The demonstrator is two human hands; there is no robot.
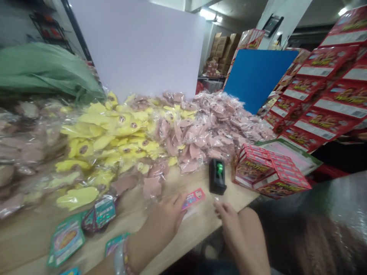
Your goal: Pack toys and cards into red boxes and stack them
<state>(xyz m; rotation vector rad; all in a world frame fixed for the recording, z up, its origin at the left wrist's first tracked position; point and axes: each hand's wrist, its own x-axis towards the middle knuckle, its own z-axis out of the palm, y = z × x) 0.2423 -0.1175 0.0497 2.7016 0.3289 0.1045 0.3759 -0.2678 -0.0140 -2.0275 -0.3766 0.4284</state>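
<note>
My left hand (169,215) is closed on the near end of a small pink printed card (195,197), just above the wooden table. A clear plastic edge shows under the card. Beside it, my right hand (231,221) has thumb and forefinger pinched together in front of a black tape dispenser (217,179) with a green roll core. A faint strip of clear tape (217,198) runs from the dispenser to those fingertips. Green-bordered cards (67,240) and a bundle of dark packets (100,214) lie to the left of my left hand.
Bagged yellow figures (100,126) and bagged pinkish figures (200,133) are heaped across the table's back. Red printed boxes (269,170) stand right of the dispenser, with taller stacks (329,99) behind. A white panel (143,49) and a blue panel (258,76) rise behind the heap.
</note>
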